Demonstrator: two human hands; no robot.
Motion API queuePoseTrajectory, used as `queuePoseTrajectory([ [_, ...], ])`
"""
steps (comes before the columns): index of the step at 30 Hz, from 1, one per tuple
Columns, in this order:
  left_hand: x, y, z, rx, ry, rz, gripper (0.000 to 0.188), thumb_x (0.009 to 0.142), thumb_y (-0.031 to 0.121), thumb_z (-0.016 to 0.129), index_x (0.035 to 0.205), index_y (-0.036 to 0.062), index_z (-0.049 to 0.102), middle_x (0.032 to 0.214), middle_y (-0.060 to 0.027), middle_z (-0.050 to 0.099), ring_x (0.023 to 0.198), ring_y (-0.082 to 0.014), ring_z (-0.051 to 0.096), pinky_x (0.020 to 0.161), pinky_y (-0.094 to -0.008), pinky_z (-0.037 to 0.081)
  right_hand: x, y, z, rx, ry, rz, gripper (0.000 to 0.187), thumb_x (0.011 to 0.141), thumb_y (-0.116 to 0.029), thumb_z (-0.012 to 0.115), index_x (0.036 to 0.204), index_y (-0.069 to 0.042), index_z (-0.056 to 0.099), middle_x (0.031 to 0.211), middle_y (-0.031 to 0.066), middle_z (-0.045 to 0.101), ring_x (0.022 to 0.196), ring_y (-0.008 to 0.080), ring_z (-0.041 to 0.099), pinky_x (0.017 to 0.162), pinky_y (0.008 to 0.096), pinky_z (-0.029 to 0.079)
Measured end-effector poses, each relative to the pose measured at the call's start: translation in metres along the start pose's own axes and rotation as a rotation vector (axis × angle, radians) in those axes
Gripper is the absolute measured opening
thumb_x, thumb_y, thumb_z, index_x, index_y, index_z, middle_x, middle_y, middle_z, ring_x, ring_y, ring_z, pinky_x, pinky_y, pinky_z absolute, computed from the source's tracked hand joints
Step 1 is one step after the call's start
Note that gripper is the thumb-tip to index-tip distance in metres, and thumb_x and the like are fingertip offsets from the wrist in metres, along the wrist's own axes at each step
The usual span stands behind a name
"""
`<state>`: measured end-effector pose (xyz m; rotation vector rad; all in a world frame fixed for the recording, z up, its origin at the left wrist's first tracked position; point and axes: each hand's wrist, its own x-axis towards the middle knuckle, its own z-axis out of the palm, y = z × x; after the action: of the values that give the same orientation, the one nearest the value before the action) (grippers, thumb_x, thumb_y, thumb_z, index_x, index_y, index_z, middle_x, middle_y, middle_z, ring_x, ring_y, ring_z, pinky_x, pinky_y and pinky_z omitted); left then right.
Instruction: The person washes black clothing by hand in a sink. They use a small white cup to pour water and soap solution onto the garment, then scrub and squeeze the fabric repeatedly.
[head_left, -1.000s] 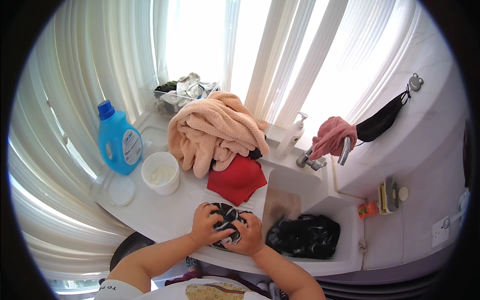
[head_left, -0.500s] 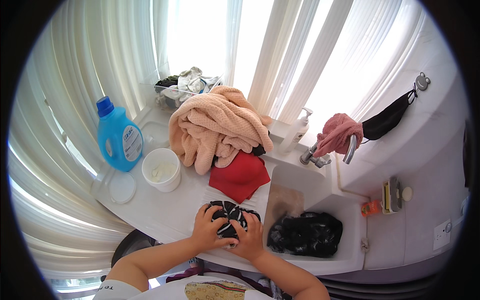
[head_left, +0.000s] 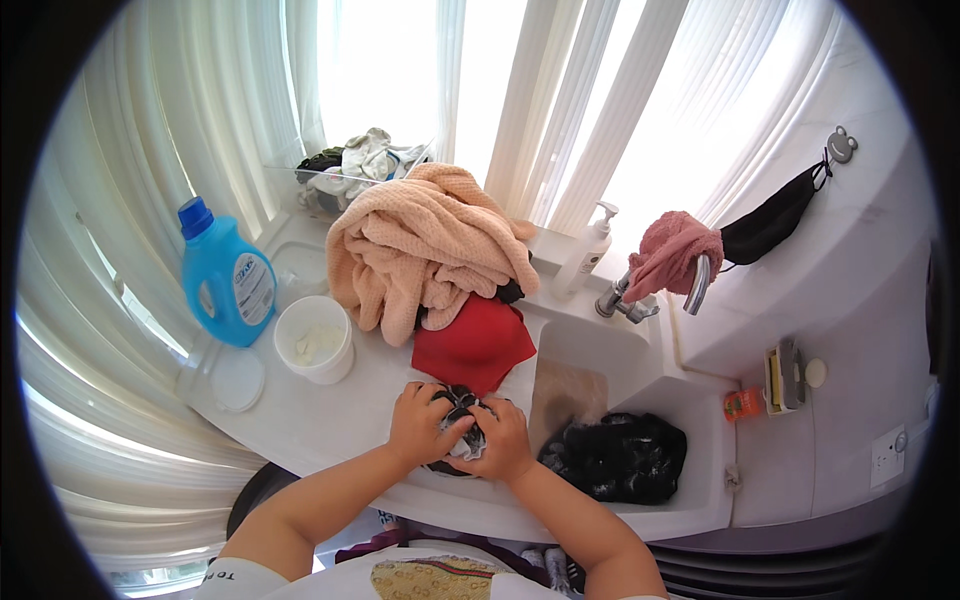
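Note:
A bunched black-and-white patterned cloth [head_left: 466, 440] with white suds on it lies on the ridged white counter beside the basin. My left hand [head_left: 418, 425] is wrapped round its left side and my right hand [head_left: 505, 440] round its right, thumbs toward each other. Much of the cloth is hidden beneath my fingers. Just beyond my hands sits a red cloth [head_left: 475, 345], partly under a heaped peach towel [head_left: 425, 245]. To the right, a soaked black garment [head_left: 615, 455] with foam on it rests in the basin [head_left: 700, 450].
On the left stand a blue detergent bottle [head_left: 228, 275], a white tub [head_left: 335, 360] and a round white lid [head_left: 238, 380]. A clear bin [head_left: 322, 200] of clothes is at the back. A pink cloth [head_left: 675, 255] hangs over the tap [head_left: 700, 285], near a pump bottle [head_left: 585, 255].
My hands have pushed slightly away from me and squeezed the patterned cloth into a tighter bunch, with white suds now showing between them. The whole view has shifted a little.

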<state>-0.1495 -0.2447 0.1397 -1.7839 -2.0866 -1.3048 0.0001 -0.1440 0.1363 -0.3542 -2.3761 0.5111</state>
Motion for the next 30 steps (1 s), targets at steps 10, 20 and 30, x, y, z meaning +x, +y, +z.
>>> queuePoseTrajectory([
  [10, -0.013, 0.003, -0.012, -0.250, 0.078, -0.398, 0.029, 0.080, 0.033, 0.077, 0.084, 0.0051, 0.070, 0.084, -0.0084, 0.064, 0.077, -0.0215, 0.062, 0.070, -0.0339, 0.049, -0.007, -0.006, -0.015, 0.379, 0.054, 0.291, 0.049, 0.070, -0.030, 0.084, 0.108, -0.005, 0.067, 0.108, 0.0137, 0.064, 0.102, 0.0267, 0.063, 0.089, 0.0344, 0.049],
  [20, -0.016, 0.002, -0.069, -0.990, 0.003, -1.104, 0.031, 0.090, 0.028, 0.070, 0.103, 0.0007, 0.064, 0.086, -0.0013, 0.064, 0.072, -0.0071, 0.057, 0.063, -0.0234, 0.048, 0.018, -0.034, -0.018, 0.472, 0.106, 0.432, 0.040, 0.072, -0.025, 0.082, 0.104, -0.006, 0.068, 0.102, 0.0116, 0.066, 0.097, 0.0251, 0.063, 0.088, 0.0342, 0.049],
  [30, -0.039, -0.040, -0.091, -0.885, 0.427, -1.209, 0.045, 0.089, 0.044, 0.067, 0.102, 0.0021, 0.059, 0.095, -0.0072, 0.064, 0.075, -0.0153, 0.061, 0.069, -0.0285, 0.048, 0.003, -0.036, 0.009, 0.138, 0.053, 0.322, 0.044, 0.066, -0.030, 0.084, 0.101, -0.008, 0.070, 0.109, 0.0123, 0.062, 0.104, 0.0298, 0.058, 0.091, 0.0388, 0.047],
])
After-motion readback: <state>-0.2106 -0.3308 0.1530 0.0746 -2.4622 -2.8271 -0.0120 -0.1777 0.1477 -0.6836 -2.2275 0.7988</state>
